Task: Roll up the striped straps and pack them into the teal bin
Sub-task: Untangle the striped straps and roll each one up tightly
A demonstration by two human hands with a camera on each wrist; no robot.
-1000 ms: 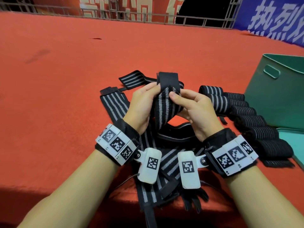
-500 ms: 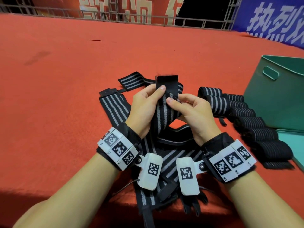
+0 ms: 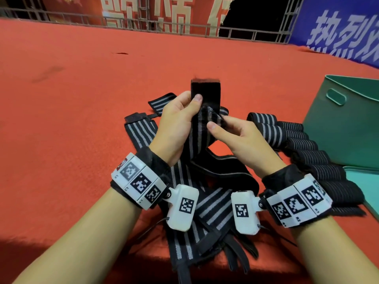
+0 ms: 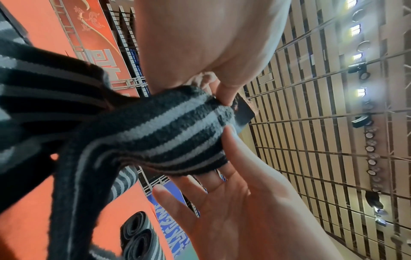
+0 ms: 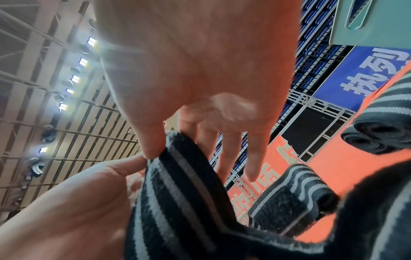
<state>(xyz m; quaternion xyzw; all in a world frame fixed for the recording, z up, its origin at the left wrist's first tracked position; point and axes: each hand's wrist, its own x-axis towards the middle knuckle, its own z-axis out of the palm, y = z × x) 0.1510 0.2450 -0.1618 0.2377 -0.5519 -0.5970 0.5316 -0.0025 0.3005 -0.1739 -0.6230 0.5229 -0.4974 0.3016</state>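
Note:
I hold one black strap with grey stripes (image 3: 200, 130) upright over a loose heap of the same straps (image 3: 205, 201). My left hand (image 3: 180, 117) grips its upper part, thumb pressed on the plain black end tab (image 3: 206, 92) that sticks up. My right hand (image 3: 229, 130) pinches the strap's right edge between thumb and forefinger; its other fingers are straight. The wrist views show the same strap (image 4: 169, 130) (image 5: 177, 184) held between both hands. The teal bin (image 3: 346, 124) stands at the right.
A row of several rolled straps (image 3: 297, 148) lies between the heap and the bin. A teal lid (image 3: 367, 181) lies flat at the right edge. The red carpet (image 3: 82, 99) stretches far left and back, to a metal railing and banners.
The strap's black end tab has risen and now stands straight up. My left thumb slid higher onto it. My right hand moved from gripping the strap's front to pinching its right edge.

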